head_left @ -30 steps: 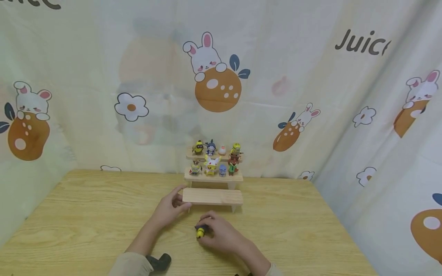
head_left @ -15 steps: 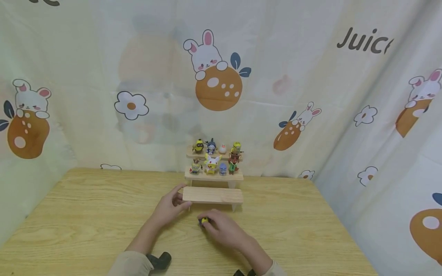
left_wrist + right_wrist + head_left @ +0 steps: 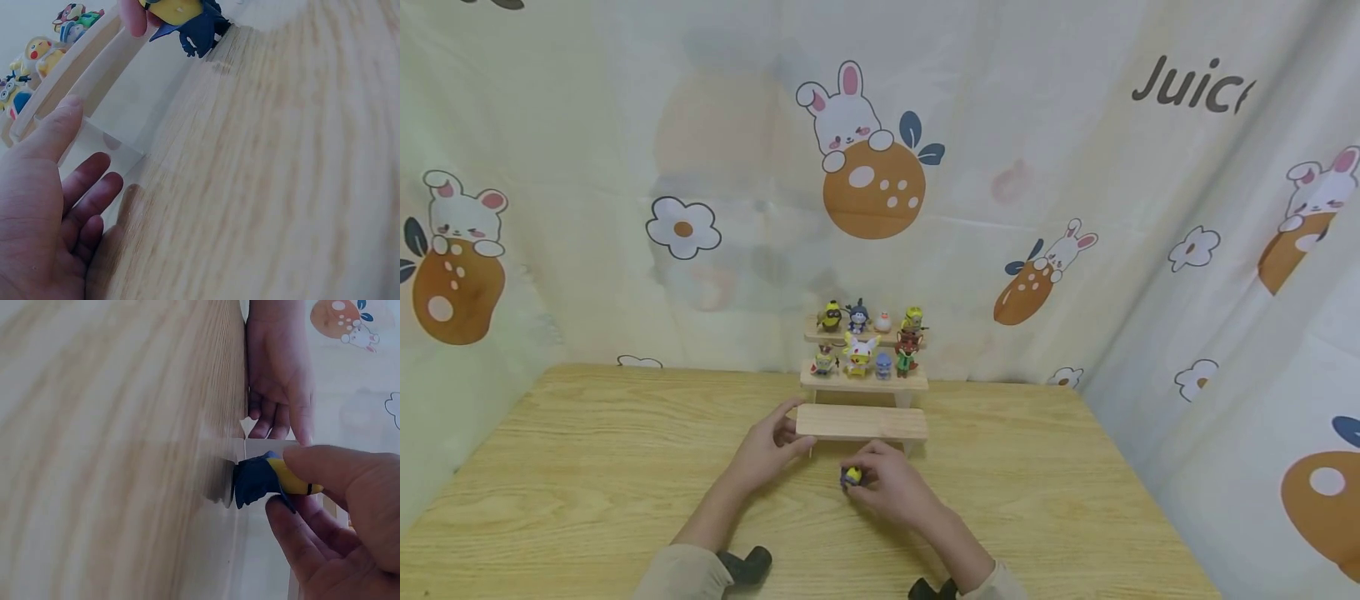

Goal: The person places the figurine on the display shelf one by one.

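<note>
A small yellow toy figurine in dark blue (image 3: 852, 476) is pinched between the thumb and fingers of my right hand (image 3: 897, 492), just in front of the stand. In the right wrist view its blue lower part (image 3: 255, 481) points at the tabletop. My left hand (image 3: 763, 454) holds the left end of the three-step wooden display stand (image 3: 861, 423), thumb at the front edge of the lowest step. The left wrist view shows its other fingers (image 3: 94, 194) loosely bent beside the clear side support (image 3: 103, 144). That lowest step is bare.
Several figurines stand on the upper two steps, among them a fox in green (image 3: 907, 357) and a white-hooded yellow one (image 3: 859, 357). The wood-grain table (image 3: 1037, 483) ends at a printed curtain (image 3: 737, 167). Black wrist straps (image 3: 748, 567) sit near both sleeves.
My right hand has moved forward and slightly right with the figurine, turning it from lying toward the viewer to more upright. My left hand has stayed at the stand.
</note>
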A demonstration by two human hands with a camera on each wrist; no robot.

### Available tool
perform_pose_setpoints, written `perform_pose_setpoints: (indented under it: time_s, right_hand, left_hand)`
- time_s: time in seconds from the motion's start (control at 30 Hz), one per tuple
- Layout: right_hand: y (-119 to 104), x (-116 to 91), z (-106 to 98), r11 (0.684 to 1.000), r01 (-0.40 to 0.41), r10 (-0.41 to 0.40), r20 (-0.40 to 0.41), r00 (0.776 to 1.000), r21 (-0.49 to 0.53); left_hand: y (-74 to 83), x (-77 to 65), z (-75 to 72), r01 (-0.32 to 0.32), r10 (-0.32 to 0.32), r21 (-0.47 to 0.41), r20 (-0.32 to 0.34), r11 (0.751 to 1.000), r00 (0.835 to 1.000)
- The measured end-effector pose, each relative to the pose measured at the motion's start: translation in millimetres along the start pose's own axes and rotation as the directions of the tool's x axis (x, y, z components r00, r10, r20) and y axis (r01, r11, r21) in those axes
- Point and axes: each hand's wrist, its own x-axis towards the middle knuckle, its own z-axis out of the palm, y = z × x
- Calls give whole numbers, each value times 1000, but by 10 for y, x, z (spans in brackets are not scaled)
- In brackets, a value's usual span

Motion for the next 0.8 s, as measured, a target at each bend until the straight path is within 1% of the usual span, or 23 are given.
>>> perform_pose_setpoints:
  time_s: [0.13,0.2,0.4,0.6,0.7,0.8]
  right_hand:
    - [-5,22,-12,992,11,-19,-58,998,-124]
    - [-9,31,-21,986,11,-23,-71,997,-169]
    - [-48,51,-37,977,15,-30,-66,997,-211]
    - [-126,42,-52,952,36,-59,-66,996,-303]
    - [-164,50,-68,951,37,-59,-63,996,-305]
    - [-219,93,-125,951,70,-98,-78,992,-302]
  left_hand:
    - [-8,-1,-4,7,-7,-5,1,1000,1000]
    - [-12,-1,-6,12,-12,-3,2,1000,1000]
    - [-17,-3,-19,17,-17,-4,-11,1000,1000]
    - [-28,-15,-19,20,-20,-9,-22,1000,1000]
    - [-34,-10,-6,16,-16,-17,-20,1000,1000]
    - [-26,2,-1,5,-6,-29,-14,1000,1000]
